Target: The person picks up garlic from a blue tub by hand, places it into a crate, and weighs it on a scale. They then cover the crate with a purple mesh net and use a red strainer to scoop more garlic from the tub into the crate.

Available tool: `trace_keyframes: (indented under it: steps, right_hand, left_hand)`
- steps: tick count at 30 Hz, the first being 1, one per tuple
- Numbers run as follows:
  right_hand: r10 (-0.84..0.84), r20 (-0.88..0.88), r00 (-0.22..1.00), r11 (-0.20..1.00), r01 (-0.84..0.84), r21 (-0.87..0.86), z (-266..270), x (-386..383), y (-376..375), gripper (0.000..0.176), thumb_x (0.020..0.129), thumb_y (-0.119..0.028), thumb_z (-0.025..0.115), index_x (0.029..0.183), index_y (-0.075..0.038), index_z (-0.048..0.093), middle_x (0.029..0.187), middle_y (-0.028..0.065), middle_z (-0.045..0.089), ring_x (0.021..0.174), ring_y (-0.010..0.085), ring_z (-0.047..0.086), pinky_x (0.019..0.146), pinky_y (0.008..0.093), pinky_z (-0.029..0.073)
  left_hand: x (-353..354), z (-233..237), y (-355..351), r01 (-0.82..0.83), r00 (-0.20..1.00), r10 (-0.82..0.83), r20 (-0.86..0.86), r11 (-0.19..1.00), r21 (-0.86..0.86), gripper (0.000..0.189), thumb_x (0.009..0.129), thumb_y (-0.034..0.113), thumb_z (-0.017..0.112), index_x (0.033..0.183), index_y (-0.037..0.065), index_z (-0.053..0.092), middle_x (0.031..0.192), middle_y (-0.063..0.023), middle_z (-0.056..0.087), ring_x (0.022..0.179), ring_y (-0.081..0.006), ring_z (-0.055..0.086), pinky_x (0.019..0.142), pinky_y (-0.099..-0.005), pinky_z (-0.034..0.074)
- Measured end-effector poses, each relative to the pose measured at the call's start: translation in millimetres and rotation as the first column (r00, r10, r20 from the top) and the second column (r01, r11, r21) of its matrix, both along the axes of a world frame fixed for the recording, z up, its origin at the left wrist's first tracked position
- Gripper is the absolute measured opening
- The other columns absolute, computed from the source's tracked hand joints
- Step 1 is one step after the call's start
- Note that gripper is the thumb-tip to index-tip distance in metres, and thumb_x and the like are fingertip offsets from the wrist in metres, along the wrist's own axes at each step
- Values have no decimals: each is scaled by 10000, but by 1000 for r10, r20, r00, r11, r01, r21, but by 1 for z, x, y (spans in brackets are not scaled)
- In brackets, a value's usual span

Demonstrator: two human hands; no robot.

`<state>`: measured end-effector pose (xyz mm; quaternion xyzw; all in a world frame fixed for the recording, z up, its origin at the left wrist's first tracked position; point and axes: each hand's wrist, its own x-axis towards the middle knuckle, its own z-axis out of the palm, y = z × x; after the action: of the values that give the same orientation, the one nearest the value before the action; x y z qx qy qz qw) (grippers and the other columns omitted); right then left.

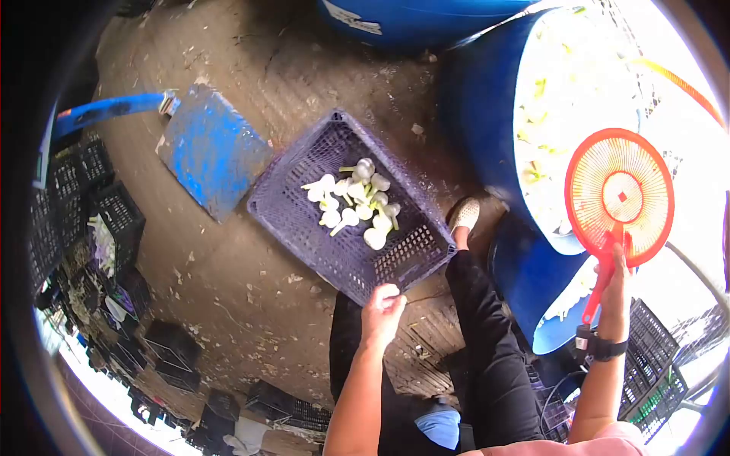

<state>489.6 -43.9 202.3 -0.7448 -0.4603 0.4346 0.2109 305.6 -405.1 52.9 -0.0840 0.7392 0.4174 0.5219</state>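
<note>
A dark purple plastic crate lies tilted at the centre, with several white bulbs with short green stems inside. My left hand grips the crate's near edge, fingers curled over the rim. On the right, my right hand is closed around the handle of a red round strainer. The strainer is held up in front of a large blue barrel whose opening shows pale pieces and some yellow-green bits. A dark band is on my right wrist.
A blue square platform with a blue bar stands left of the crate. Black crates line the left side. Another blue barrel is at the top, and a blue container sits below right. Debris litters the floor.
</note>
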Motion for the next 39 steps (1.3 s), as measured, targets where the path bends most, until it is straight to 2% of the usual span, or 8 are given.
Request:
trace_keyframes:
  steps: [3,12,17,25,30,33,37,39]
  right_hand:
    - [56,158,986,993,-38,-113,2,42,25,336,860,-347,608,998,-44,564,722,22,576,541,94,506,497,217,397]
    - [-167,-309,936,986,151,-76,-14,28,-34,305,937,-262,478,1073,10,447,889,152,574,492,186,452,446,259,393]
    - [-199,-382,902,975,141,-174,-39,13,-51,287,938,-222,486,1077,23,428,830,146,530,528,185,427,480,262,389]
    - [-95,-238,967,991,70,-110,-35,-17,-57,322,924,-269,502,1091,4,467,986,132,582,534,163,506,422,227,404]
    - [-89,-73,993,993,82,-90,-35,-15,-34,292,929,-281,509,1055,-18,500,959,102,569,601,139,500,517,215,402]
    - [116,282,952,990,-135,48,-33,-18,-7,343,931,-198,493,1231,-42,435,1011,62,558,599,101,475,543,197,402]
    - [184,316,931,979,-203,27,-39,12,52,394,927,-186,485,1283,-57,378,1072,62,540,606,95,472,509,193,391]
    - [208,331,920,976,-217,-11,-44,26,72,423,925,-180,482,1310,-65,350,1102,63,531,609,93,470,492,191,385]
  left_hand:
    - [12,-75,-6,-99,995,95,-34,982,-161,300,772,96,695,1023,18,550,921,-61,616,812,-122,578,737,-261,477]
    - [2,-233,18,239,828,-456,-327,814,-529,620,707,167,713,1238,57,413,1102,-180,512,1005,-341,544,858,-408,457]
    - [-12,-238,20,328,874,-472,-112,745,-581,738,674,211,743,1287,67,359,1131,-204,527,1075,-352,518,906,-401,432]
    - [-73,-141,18,257,628,-465,-624,881,-398,707,680,7,670,1311,105,368,1269,-141,438,1137,-320,490,912,-358,461]
    - [-107,-216,45,464,533,-819,-212,493,-736,712,835,302,541,1423,94,199,1469,-92,236,1351,-359,175,1064,-536,183]
    - [-133,-234,53,609,492,-863,110,251,-753,761,829,199,508,1449,96,78,1515,-44,116,1353,-407,121,1073,-523,200]
    - [-151,-195,34,653,475,-878,-55,393,-647,726,777,154,613,1400,47,256,1461,-120,249,1335,-326,238,1089,-439,232]
    - [-140,-151,31,479,561,-719,-411,686,-548,634,744,115,650,1312,52,375,1337,-155,392,1225,-329,388,999,-430,351]
